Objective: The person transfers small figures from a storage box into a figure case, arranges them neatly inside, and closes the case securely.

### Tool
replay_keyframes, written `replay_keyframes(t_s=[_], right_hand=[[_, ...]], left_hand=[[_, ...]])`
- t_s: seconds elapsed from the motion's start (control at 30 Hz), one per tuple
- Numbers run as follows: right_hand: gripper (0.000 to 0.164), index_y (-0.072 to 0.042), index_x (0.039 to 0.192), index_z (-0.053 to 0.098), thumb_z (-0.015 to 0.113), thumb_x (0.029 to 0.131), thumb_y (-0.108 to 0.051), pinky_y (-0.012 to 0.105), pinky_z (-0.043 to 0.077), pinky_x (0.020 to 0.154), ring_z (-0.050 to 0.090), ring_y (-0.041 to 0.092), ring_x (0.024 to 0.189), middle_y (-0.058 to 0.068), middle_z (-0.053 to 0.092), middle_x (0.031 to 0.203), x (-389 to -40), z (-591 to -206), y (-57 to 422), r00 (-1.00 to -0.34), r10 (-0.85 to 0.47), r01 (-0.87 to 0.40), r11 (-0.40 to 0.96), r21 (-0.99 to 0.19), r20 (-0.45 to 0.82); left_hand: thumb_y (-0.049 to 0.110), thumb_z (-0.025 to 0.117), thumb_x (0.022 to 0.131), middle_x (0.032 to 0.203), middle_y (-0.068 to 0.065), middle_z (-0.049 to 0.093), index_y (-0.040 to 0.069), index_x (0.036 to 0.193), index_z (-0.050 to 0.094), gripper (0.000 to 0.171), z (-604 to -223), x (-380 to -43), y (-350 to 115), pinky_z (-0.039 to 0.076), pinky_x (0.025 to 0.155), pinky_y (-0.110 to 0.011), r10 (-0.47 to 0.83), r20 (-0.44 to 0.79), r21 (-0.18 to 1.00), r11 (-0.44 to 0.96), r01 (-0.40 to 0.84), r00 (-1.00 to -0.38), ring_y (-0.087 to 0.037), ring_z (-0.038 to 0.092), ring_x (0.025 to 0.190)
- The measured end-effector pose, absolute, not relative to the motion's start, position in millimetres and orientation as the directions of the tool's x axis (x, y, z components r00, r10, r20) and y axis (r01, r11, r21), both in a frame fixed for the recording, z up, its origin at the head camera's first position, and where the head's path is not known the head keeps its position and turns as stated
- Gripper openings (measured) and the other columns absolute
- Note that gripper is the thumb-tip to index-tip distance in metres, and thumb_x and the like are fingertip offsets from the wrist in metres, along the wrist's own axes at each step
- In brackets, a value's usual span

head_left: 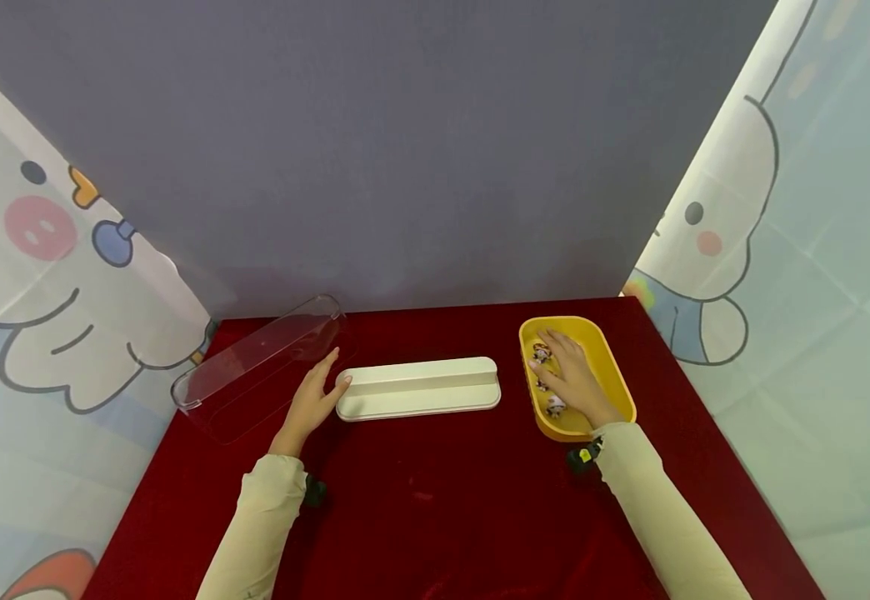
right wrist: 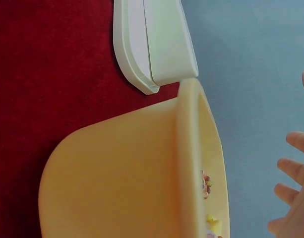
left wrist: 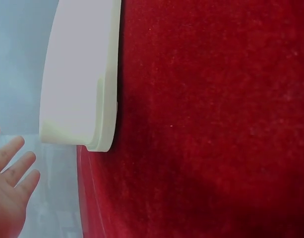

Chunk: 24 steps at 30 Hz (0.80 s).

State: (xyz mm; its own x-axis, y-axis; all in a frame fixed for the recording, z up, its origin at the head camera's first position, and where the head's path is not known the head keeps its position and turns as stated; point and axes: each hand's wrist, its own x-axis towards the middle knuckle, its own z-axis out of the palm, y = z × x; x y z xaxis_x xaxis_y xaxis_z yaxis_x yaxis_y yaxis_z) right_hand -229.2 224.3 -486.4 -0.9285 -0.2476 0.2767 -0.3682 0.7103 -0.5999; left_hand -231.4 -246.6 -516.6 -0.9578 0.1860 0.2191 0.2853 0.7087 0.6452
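A long cream two-level stand [head_left: 420,390] lies on the red cloth in the middle of the head view. By its left end is my left hand [head_left: 313,402], fingers spread and holding nothing; whether the thumb touches the stand I cannot tell. My right hand [head_left: 572,377] hovers over a yellow bin [head_left: 613,379] on the right, its fingers extended. Several small figurines [head_left: 555,406] lie in the bin, partly hidden under that hand. In the right wrist view, the right hand [right wrist: 295,198] has spread fingers with nothing between them.
A clear plastic cover [head_left: 255,354] lies slanted at the back left, beyond my left hand. Red cloth [head_left: 435,500] covers the table. A grey panel [head_left: 420,167] stands behind it, and printed curtains [head_left: 802,333] hang at both sides.
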Motion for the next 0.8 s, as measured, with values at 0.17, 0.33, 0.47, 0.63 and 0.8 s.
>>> replay_keyframes(t_s=[0.17,0.33,0.47,0.63,0.8], right_hand=[[0.066,-0.002,0.145,0.035,0.055,0.094,-0.038,0.063,0.016,0.109,0.021,0.044,0.137,0.024,0.028,0.148,-228,-489,226,-0.925,-0.253,-0.376,0.702,-0.605,0.282],[0.065,-0.003,0.145,0.035,0.054,0.094,-0.038,0.061,0.014,0.11,0.021,0.043,0.137,0.023,0.029,0.149,-226,-490,226,-0.926,-0.254,-0.374,0.703,-0.605,0.278],[0.065,-0.004,0.145,0.035,0.055,0.094,-0.038,0.06,0.011,0.112,0.021,0.041,0.138,0.021,0.03,0.149,-224,-490,226,-0.93,-0.248,-0.365,0.704,-0.609,0.271],[0.064,-0.005,0.145,0.035,0.055,0.094,-0.038,0.059,0.009,0.112,0.019,0.042,0.138,0.022,0.03,0.149,-220,-491,227,-0.936,-0.241,-0.352,0.686,-0.636,0.257],[0.066,-0.005,0.145,0.034,0.056,0.093,-0.039,0.063,0.011,0.11,0.016,0.042,0.139,0.022,0.028,0.15,-217,-492,228,-0.943,-0.227,-0.332,0.671,-0.663,0.242]], left_hand=[[0.035,0.054,0.096,0.145,-0.022,0.038,0.006,0.149,0.026,0.066,-521,-230,-248,0.027,0.105,-0.063,0.172,0.231,0.665,0.691,0.284,-0.958,-0.043,0.032,0.133],[0.036,0.054,0.096,0.144,-0.022,0.038,0.008,0.149,0.026,0.066,-526,-228,-250,0.026,0.105,-0.063,0.153,0.217,0.683,0.682,0.262,-0.964,-0.042,0.032,0.133],[0.035,0.054,0.096,0.145,-0.022,0.038,0.009,0.15,0.026,0.066,-530,-227,-250,0.028,0.105,-0.062,0.144,0.214,0.713,0.653,0.255,-0.966,-0.042,0.035,0.132],[0.034,0.055,0.096,0.145,-0.021,0.037,0.007,0.149,0.027,0.066,-538,-225,-252,0.028,0.106,-0.061,0.135,0.2,0.741,0.627,0.239,-0.971,-0.041,0.035,0.132],[0.03,0.056,0.095,0.145,-0.023,0.037,0.003,0.148,0.026,0.066,-545,-224,-252,0.027,0.105,-0.062,0.123,0.203,0.765,0.599,0.235,-0.971,-0.042,0.035,0.131]])
